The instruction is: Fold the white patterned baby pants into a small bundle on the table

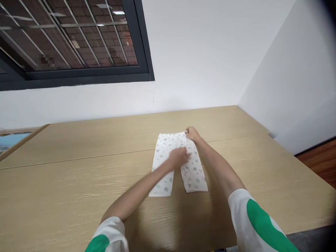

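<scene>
A small pair of white trousers [164, 150] with a scattered green and pink print lies spread flat on the tabletop, waist toward the wall and legs toward me. My right hand [192, 134] pinches the waistband at its right corner, fingers closed on the cloth. Over the middle of the trousers, near the crotch and right leg, is my left hand [180, 156]. It is smeared by motion, so its fingers cannot be made out, nor whether it touches the fabric. The right leg shows some creases near its inner edge.
The wide wood-coloured table [78, 189] has a seam running across it. White walls meet behind it at the right. A dark-framed window [141, 70] with metal bars is at upper left. A light-blue surface [13, 140] shows past the left edge, dark reddish wood [320, 159] at the right.
</scene>
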### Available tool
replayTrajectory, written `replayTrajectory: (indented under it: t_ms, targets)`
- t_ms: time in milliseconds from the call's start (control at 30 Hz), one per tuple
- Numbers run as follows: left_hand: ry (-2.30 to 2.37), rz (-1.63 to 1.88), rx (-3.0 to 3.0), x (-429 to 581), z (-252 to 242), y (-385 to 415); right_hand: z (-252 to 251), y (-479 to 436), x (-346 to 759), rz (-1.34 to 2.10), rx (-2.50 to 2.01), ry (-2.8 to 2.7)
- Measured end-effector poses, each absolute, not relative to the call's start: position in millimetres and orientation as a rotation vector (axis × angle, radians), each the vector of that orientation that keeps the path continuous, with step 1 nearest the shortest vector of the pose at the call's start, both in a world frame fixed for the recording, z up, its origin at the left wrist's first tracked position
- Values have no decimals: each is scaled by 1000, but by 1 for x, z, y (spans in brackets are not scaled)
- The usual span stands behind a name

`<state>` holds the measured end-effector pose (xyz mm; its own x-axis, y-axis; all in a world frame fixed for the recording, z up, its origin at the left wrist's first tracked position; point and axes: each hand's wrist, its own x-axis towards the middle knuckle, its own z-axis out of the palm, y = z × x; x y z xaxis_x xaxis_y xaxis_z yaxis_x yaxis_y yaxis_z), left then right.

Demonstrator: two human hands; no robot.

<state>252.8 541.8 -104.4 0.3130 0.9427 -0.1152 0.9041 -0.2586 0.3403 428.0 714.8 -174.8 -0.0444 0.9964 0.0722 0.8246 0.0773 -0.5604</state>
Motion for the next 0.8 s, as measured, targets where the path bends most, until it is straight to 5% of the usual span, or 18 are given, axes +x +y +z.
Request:
replayTrajectory:
  t_ms: [300, 800]
  targets:
    - [1187, -54, 2434, 313, -146, 427, -165, 712, 431, 618, -1797, -1878]
    - [1463, 244, 2013, 218, -84, 413, -98, 719, 374, 586, -1798, -1763]
